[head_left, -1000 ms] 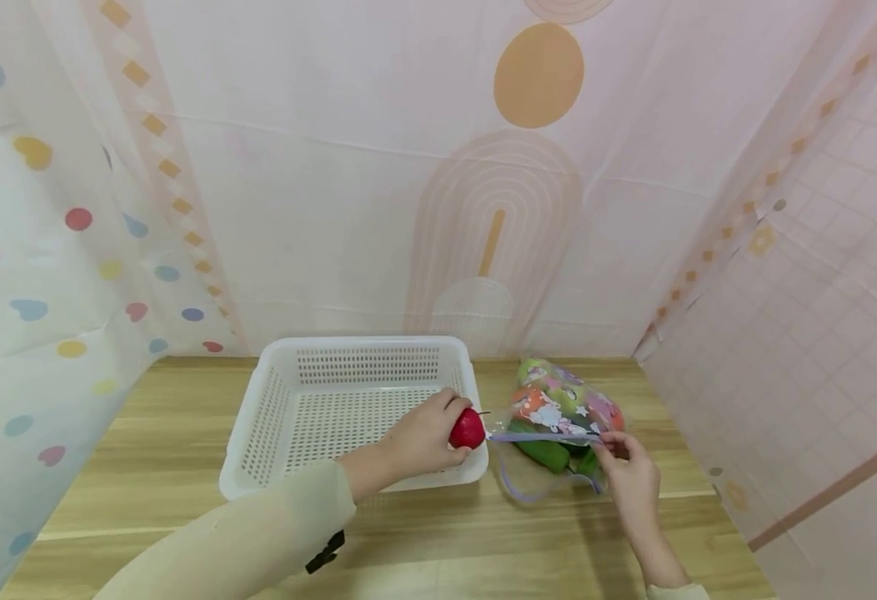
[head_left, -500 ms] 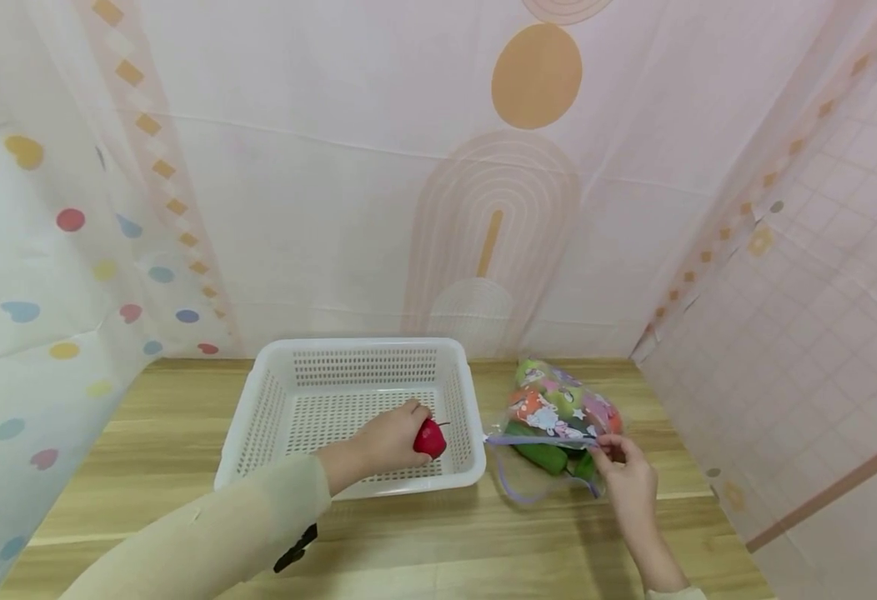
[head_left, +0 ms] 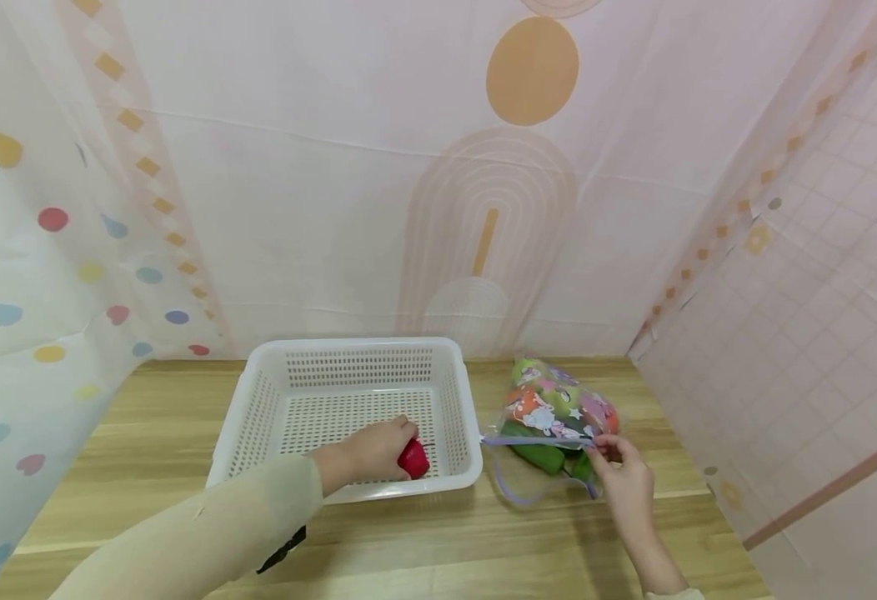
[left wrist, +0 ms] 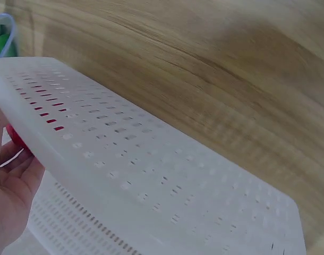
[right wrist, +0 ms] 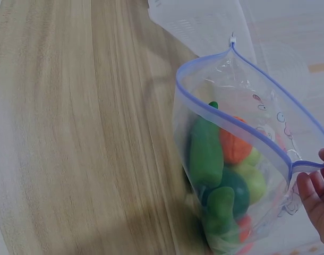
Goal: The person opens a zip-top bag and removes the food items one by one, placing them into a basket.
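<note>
My left hand [head_left: 378,450] holds a red apple [head_left: 413,459] down inside the front right part of a white perforated basket [head_left: 262,358]. Through the basket's slots in the left wrist view, bits of the red apple [left wrist: 16,139] show behind the wall. With thumb and fingers, my right hand [head_left: 625,479] pinches the rim of a clear zip bag [head_left: 551,429] at its right end. The bag's purple-edged mouth gapes in the right wrist view. Inside lie a long green vegetable [right wrist: 206,154], an orange round piece [right wrist: 235,144] and other green and red pieces.
The basket and the bag stand side by side on a wood-grain table [head_left: 378,550], with a narrow gap between them. A patterned cloth [head_left: 318,208] hangs behind the table and along both sides. A white slider [right wrist: 232,40] sits at the bag's far corner.
My left hand has carried the red apple leftward from the basket's right rim and lowered it inside. The right hand keeps its pinch on the bag with hardly any movement.
</note>
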The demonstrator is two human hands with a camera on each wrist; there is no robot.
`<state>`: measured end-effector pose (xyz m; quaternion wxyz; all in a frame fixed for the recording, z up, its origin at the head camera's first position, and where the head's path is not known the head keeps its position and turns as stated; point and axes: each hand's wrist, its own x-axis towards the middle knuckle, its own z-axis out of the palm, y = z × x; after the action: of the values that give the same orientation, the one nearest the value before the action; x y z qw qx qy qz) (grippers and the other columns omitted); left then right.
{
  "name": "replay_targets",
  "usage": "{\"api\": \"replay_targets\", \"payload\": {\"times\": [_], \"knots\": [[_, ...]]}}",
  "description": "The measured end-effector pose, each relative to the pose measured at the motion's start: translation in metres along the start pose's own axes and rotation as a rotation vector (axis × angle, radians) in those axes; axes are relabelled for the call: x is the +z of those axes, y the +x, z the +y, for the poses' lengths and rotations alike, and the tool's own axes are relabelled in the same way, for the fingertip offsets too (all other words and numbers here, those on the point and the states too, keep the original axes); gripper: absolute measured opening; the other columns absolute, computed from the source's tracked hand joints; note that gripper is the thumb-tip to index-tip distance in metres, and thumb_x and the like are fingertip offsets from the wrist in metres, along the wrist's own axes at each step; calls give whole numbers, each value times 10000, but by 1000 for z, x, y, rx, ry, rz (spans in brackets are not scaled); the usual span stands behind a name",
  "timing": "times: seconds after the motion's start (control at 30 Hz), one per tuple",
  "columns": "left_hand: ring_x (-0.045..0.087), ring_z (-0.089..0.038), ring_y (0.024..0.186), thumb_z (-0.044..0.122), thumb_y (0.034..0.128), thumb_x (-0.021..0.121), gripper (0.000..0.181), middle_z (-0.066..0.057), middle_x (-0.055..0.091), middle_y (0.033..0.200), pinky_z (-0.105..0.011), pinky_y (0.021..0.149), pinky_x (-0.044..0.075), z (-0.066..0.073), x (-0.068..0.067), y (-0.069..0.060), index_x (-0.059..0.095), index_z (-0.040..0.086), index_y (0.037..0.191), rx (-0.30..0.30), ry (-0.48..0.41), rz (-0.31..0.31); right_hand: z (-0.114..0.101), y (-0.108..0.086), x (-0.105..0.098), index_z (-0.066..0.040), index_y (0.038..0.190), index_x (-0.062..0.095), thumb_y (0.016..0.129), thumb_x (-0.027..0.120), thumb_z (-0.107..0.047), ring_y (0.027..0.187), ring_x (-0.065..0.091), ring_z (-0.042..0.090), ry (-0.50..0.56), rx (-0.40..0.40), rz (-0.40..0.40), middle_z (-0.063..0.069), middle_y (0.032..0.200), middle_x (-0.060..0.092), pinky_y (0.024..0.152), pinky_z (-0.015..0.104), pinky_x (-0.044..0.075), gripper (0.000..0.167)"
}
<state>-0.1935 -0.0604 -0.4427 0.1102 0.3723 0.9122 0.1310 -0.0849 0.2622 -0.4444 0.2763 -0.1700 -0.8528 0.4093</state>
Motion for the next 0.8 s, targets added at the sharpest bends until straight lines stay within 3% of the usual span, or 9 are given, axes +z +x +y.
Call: {"api": "replay_targets", "payload": {"times": [0.13, 0.33, 0.47, 0.8], "knots": [[585, -169, 810, 227, 723, 793, 489, -52, 559, 947, -300, 695, 533, -2, 4, 2, 561, 5, 1091, 19, 16, 2, 0, 0, -1, 4, 890, 658, 791, 693, -5, 685, 508, 17, 4, 8, -10, 107, 799, 637, 553, 123, 409, 105], [593, -198, 843, 196, 746, 783, 573, -114, 557, 1038, -322, 731, 534, -3, 13, 0, 519, -26, 1204, -13, -3, -37, -1, -1, -4, 4, 905, 656, 798, 692, -16, 713, 529, 86, -31, 32, -56, 111, 817, 642, 563, 153, 424, 115], [591, -207, 859, 200, 761, 774, 575, -120, 550, 1045, -321, 748, 531, -2, 17, -1, 509, -37, 1213, -1, 12, -44, -2, 0, -5, 5, 912, 653, 801, 690, -23, 724, 534, 120, -61, 46, -83, 110, 825, 643, 570, 171, 424, 119], [590, -198, 874, 239, 759, 775, 556, -102, 559, 1043, -312, 768, 524, -4, 14, 2, 531, -25, 1183, -7, 57, -34, -6, 3, -6, 11, 916, 650, 804, 682, -31, 724, 532, 125, -62, 42, -108, 117, 830, 642, 558, 182, 426, 125]]}}
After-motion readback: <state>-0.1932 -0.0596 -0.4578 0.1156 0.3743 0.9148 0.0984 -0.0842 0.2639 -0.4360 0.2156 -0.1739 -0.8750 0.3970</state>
